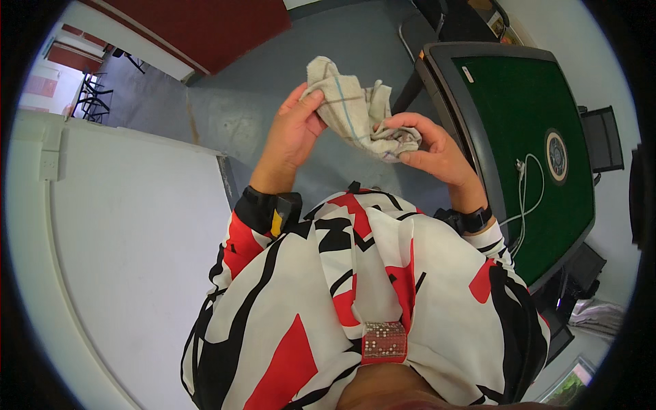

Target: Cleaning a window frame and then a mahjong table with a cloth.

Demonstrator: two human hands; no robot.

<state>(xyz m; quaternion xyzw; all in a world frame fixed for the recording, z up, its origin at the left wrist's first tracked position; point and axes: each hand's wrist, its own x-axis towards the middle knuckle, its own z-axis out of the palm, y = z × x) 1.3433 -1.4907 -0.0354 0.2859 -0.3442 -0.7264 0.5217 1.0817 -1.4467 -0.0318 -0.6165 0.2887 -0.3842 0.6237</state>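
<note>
A crumpled beige cloth (344, 105) with brown and blue check lines hangs between my two hands, above the floor and in front of my body. My left hand (296, 128) pinches its upper left part between thumb and fingers. At the other end, my right hand (433, 146) grips a bunched fold, with the thumb underneath and the fingers on top. The cloth is partly folded over itself, so its full shape is hidden. Dark straps circle both wrists.
To the right stands a mahjong table (538, 107) with a green top, a dark raised rim and a white cable with a plug (524, 189). A white wall (138, 246) runs along the left beside a doorway. A dark red door (215, 31) is at the top.
</note>
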